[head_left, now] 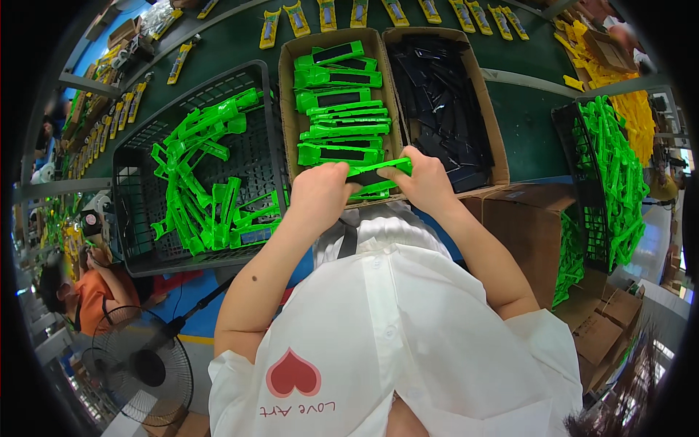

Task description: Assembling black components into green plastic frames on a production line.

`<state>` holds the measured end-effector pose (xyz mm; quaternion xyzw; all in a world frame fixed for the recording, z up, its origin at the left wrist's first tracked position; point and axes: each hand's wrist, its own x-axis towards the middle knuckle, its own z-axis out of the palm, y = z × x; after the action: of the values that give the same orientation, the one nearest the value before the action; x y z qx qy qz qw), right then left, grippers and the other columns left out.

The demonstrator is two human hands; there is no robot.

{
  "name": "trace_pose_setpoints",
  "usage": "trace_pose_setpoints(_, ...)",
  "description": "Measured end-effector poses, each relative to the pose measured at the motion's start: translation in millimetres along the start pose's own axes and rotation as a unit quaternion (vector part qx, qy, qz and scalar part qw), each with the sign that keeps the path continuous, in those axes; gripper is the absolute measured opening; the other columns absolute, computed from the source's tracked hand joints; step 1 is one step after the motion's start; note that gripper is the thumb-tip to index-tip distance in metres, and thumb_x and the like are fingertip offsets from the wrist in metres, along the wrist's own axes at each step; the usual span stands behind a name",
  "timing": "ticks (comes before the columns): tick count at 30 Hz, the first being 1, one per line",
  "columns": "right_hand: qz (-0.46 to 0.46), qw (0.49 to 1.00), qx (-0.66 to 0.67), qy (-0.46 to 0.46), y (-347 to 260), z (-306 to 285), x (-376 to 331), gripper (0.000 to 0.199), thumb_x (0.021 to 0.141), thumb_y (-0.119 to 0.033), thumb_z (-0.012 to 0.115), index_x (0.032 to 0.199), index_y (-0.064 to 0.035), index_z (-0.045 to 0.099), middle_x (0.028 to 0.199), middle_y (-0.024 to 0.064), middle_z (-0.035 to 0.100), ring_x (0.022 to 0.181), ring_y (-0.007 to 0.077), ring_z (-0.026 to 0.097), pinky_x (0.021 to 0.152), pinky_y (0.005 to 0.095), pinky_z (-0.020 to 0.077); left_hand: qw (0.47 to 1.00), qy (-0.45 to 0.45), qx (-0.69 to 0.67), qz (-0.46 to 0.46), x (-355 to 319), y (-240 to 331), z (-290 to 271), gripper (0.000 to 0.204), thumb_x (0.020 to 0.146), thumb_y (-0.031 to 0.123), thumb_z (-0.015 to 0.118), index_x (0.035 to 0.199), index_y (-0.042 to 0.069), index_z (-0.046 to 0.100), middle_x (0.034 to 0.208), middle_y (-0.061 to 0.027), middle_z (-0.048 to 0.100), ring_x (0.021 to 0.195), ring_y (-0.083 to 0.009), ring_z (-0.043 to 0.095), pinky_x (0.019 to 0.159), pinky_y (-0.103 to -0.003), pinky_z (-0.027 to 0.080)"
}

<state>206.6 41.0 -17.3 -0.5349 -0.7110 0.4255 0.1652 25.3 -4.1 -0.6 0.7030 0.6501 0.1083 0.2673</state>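
Note:
Both my hands grip a bright green plastic part [362, 171] over the near end of a cardboard box [290, 109]. My left hand [319, 195] pinches its left end, and my right hand [426, 180] closes round its right end, thumb laid over it. A dark flat panel [370, 178] shows in the part between my hands. The box holds several green parts [338, 131] with dark panels, lying crosswise in a row. Close beside it on the right, a second cardboard box [477, 95] holds loose dark flat pieces [440, 102]. My fingertips are partly hidden.
To the left, a black plastic crate [131, 197] holds loose green parts. Another crate [593, 204] of green parts stands at the right by a large carton [524, 226]. Yellow packaged items line the bench's far side. A fan [149, 368] and a seated person [102, 298] are lower left.

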Motion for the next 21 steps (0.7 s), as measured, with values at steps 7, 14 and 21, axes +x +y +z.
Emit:
trace_pose_setpoints(7,0.045,0.974,0.178,-0.133,31,12,-2,0.059,0.073,-0.040,0.064,0.103,0.0025,0.036,0.074,0.0067,0.052,0.061,0.0107,0.048,0.053,0.0240,0.0402,0.998,0.050,-0.034,-0.003,18,-2,33,0.021,0.068,0.024,0.060,0.063,0.005,0.054,0.064,-0.0119,0.055,0.063,-0.0315,0.055,0.057,-0.042,0.043)
trace_pose_setpoints(14,0.064,0.967,-0.233,0.081,88,-27,21,0.031,0.073,-0.025,0.063,0.088,-0.0016,0.050,0.085,0.0181,0.058,0.082,0.0330,0.057,0.067,0.0404,0.0466,0.978,-0.013,0.191,-0.084,19,-48,60,0.106,0.053,0.034,0.077,0.133,0.006,0.014,0.136,-0.0173,0.015,0.126,-0.0353,0.015,0.096,-0.053,0.022)
trace_pose_setpoints(21,0.035,0.978,-0.149,0.143,142,-17,33,0.024,0.074,-0.023,0.062,0.077,-0.0027,0.049,0.074,0.0181,0.056,0.073,0.0352,0.055,0.061,0.0415,0.0426,0.964,0.057,0.235,-0.108,63,-58,68,0.095,0.055,0.048,0.070,0.128,0.005,0.028,0.130,-0.0125,0.031,0.123,-0.0281,0.026,0.097,-0.052,0.023)
